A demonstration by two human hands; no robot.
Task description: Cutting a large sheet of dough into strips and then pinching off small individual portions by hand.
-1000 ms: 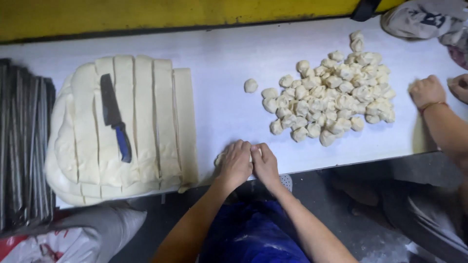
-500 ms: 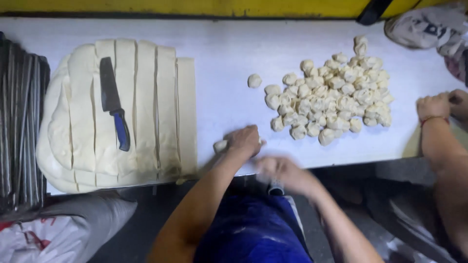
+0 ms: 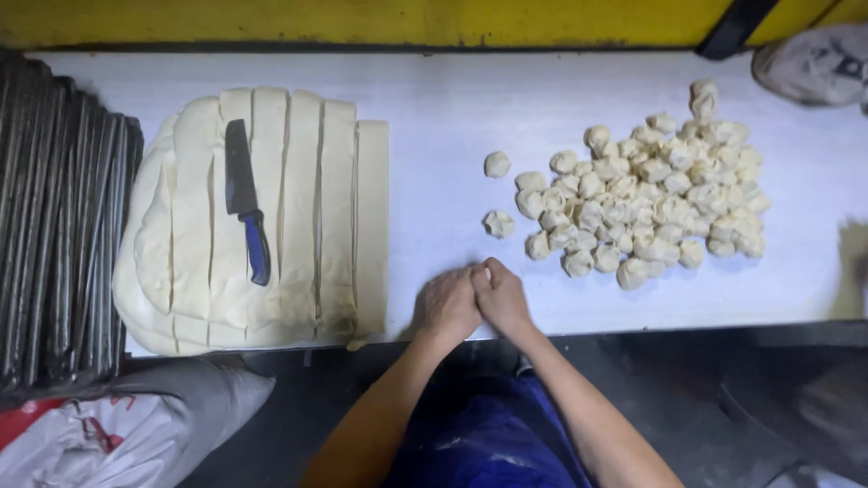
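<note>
My left hand (image 3: 448,303) and my right hand (image 3: 502,296) are pressed together, knuckles touching, at the front edge of the white table (image 3: 452,117). Their fingers curl down around a small dough piece (image 3: 485,272), of which only a pale sliver shows between the thumbs. To the left lies a large flat dough slab (image 3: 298,208) cut into long strips, with a blue-handled knife (image 3: 246,212) resting on it. To the right sits a heap of small dough pieces (image 3: 651,203). Two loose pieces (image 3: 497,223) lie between the heap and my hands.
A stack of dark metal trays (image 3: 54,226) stands at the far left. A white sack (image 3: 136,425) lies on the floor below it. A grey cloth bundle (image 3: 814,63) sits at the back right. Another person's blurred hand (image 3: 854,262) shows at the right edge.
My hands parted, the left one holding a small dough piece, then came back together at the table edge. One more loose piece now lies beside the heap.
</note>
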